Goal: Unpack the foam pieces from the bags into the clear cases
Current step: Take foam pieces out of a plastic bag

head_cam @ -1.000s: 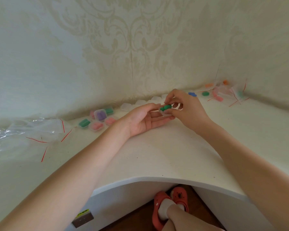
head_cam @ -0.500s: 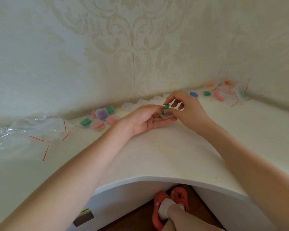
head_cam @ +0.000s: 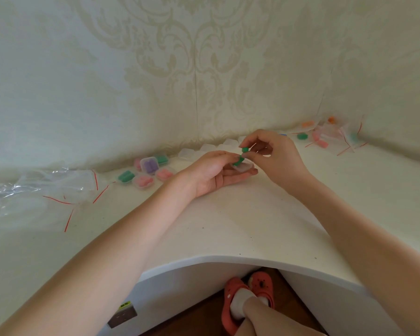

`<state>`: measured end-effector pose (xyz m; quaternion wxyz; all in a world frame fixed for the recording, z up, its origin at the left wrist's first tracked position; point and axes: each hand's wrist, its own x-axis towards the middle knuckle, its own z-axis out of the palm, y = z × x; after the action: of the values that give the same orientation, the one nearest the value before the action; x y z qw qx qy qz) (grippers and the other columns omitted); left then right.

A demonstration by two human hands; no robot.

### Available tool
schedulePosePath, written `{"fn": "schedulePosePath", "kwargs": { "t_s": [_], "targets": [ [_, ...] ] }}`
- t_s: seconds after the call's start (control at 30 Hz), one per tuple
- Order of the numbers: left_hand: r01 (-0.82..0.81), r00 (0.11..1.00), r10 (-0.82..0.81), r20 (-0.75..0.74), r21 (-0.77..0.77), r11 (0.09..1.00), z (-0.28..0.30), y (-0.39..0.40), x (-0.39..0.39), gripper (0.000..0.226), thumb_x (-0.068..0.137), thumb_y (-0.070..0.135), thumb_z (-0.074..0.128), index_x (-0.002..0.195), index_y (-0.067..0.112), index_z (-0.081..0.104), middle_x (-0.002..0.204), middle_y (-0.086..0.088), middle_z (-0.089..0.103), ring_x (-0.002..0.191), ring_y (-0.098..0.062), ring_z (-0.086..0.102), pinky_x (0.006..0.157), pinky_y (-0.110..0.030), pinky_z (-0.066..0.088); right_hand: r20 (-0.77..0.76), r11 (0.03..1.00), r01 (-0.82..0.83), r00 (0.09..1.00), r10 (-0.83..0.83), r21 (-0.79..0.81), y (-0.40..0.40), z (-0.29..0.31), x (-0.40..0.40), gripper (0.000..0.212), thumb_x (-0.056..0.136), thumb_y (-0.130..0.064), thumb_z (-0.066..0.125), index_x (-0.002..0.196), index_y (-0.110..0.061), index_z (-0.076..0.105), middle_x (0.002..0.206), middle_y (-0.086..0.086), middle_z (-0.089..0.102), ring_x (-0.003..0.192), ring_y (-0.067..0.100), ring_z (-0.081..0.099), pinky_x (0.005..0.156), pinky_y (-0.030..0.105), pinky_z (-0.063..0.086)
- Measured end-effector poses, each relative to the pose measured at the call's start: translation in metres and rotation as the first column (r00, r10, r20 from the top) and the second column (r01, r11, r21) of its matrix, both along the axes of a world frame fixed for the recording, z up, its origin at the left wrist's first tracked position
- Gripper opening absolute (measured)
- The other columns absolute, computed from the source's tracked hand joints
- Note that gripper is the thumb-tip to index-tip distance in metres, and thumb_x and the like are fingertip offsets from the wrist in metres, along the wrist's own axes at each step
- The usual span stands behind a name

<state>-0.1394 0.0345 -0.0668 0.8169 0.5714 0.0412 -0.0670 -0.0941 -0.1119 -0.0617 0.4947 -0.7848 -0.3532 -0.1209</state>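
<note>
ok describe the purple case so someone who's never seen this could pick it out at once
Start at the wall along the back of the white table, left of the left hand, where a cluster of small filled clear cases sits. The purple case is in the middle of that cluster. It is the only one holding purple foam; its neighbours hold green or pink.

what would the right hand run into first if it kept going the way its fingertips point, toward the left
Probably the left hand: the right hand, pinching a green foam piece, points at its fingertips and the clear case they hold. Depth is unclear.
</note>
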Motion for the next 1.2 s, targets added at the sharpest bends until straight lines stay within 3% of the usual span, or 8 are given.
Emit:
{"fn": "schedulePosePath", "kwargs": {
  "t_s": [0.2, 0.4, 0.57, 0.67, 0.8, 0.9, 1.07, 1.2],
  "targets": [
    [-0.038, 0.999, 0.035, -0.041, -0.062, 0.997, 0.0022, 0.0003, 0.0010, 0.017, 0.095, -0.002, 0.042, 0.093, -0.002, 0.059, 0.075, -0.013, 0.071, 0.069, -0.022, 0.071, 0.071, -0.029, 0.059, 0.111, 0.974, -0.023, 0.993, 0.049, -0.224, -0.0028, -0.0005, 0.0005, 0.034, 0.082, 0.004, 0.060, 0.103, -0.022, 0.070, 0.090, -0.006, 0.065, 0.077, 0.007, 0.056, 0.075, 0.016, 0.045],
    [-0.058, 0.996, 0.051, -0.072, -0.099, 0.993, 0.0030, 0.0011, 0.0002, 0.014, 0.094, -0.003, 0.046, 0.092, -0.006, 0.059, 0.074, -0.016, 0.070, 0.066, -0.022, 0.071, 0.070, -0.031, 0.059, 0.108, 0.962, -0.036, 0.992, 0.068, -0.271, -0.0037, 0.0036, -0.0032, 0.023, 0.083, 0.001, 0.062, 0.093, -0.018, 0.072, 0.084, -0.018, 0.064, 0.076, -0.008, 0.056, 0.072, 0.003, 0.040],
    [-0.079, 0.994, 0.066, -0.083, -0.173, 0.982, 0.0040, 0.0017, -0.0026, 0.014, 0.093, -0.004, 0.043, 0.092, -0.006, 0.057, 0.074, -0.020, 0.070, 0.068, -0.028, 0.071, 0.074, -0.034, 0.057, 0.084, 0.973, -0.035, 0.995, 0.056, -0.228, -0.0028, 0.0022, -0.0017, 0.033, 0.088, 0.003, 0.055, 0.106, -0.020, 0.072, 0.105, -0.007, 0.068, 0.092, 0.010, 0.060, 0.080, 0.013, 0.044],
    [-0.083, 0.993, 0.066, -0.095, -0.195, 0.977, 0.0041, 0.0027, -0.0026, 0.013, 0.093, -0.003, 0.044, 0.098, -0.007, 0.055, 0.078, -0.023, 0.069, 0.071, -0.032, 0.071, 0.072, -0.033, 0.058, 0.080, 0.989, -0.024, 0.996, 0.036, -0.145, -0.0038, 0.0032, -0.0026, 0.036, 0.088, 0.006, 0.052, 0.100, -0.021, 0.074, 0.100, -0.009, 0.068, 0.093, 0.008, 0.061, 0.080, 0.016, 0.045],
    [-0.098, 0.991, 0.079, -0.105, -0.198, 0.975, 0.0042, 0.0030, -0.0020, 0.012, 0.092, -0.003, 0.043, 0.093, -0.006, 0.055, 0.075, -0.023, 0.069, 0.068, -0.030, 0.071, 0.070, -0.035, 0.059, 0.147, 0.966, -0.007, 0.988, 0.047, -0.258, -0.0043, 0.0033, -0.0026, 0.038, 0.081, 0.012, 0.049, 0.093, -0.013, 0.075, 0.098, -0.003, 0.069, 0.089, 0.005, 0.056, 0.076, 0.006, 0.041],
    [-0.105, 0.990, 0.086, -0.108, -0.186, 0.977, 0.0032, 0.0023, -0.0001, 0.011, 0.094, 0.002, 0.046, 0.091, -0.004, 0.055, 0.074, -0.022, 0.069, 0.067, -0.028, 0.071, 0.067, -0.036, 0.060, 0.180, 0.963, -0.012, 0.982, 0.063, -0.270, -0.0040, 0.0035, -0.0046, 0.040, 0.077, 0.014, 0.049, 0.091, -0.012, 0.076, 0.095, -0.002, 0.071, 0.083, 0.003, 0.055, 0.079, 0.014, 0.043],
    [-0.070, 0.994, 0.058, -0.091, -0.127, 0.989, 0.0041, 0.0024, -0.0007, 0.012, 0.094, 0.000, 0.046, 0.093, -0.006, 0.057, 0.073, -0.020, 0.070, 0.067, -0.026, 0.071, 0.072, -0.033, 0.058, 0.097, 0.982, 0.003, 0.995, 0.016, -0.190, -0.0032, 0.0031, -0.0058, 0.042, 0.079, 0.011, 0.047, 0.089, -0.017, 0.075, 0.092, -0.004, 0.071, 0.084, 0.005, 0.061, 0.082, 0.023, 0.049],
    [-0.084, 0.992, 0.065, -0.110, -0.178, 0.980, 0.0045, 0.0026, -0.0016, 0.014, 0.093, -0.005, 0.041, 0.101, -0.010, 0.051, 0.081, -0.025, 0.068, 0.071, -0.033, 0.071, 0.069, -0.035, 0.059, 0.108, 0.996, 0.081, 0.991, -0.077, -0.033, -0.0014, 0.0045, -0.0058, 0.038, 0.083, 0.008, 0.048, 0.090, -0.018, 0.074, 0.089, -0.009, 0.068, 0.085, 0.000, 0.058, 0.076, 0.006, 0.040]
  ]
}}
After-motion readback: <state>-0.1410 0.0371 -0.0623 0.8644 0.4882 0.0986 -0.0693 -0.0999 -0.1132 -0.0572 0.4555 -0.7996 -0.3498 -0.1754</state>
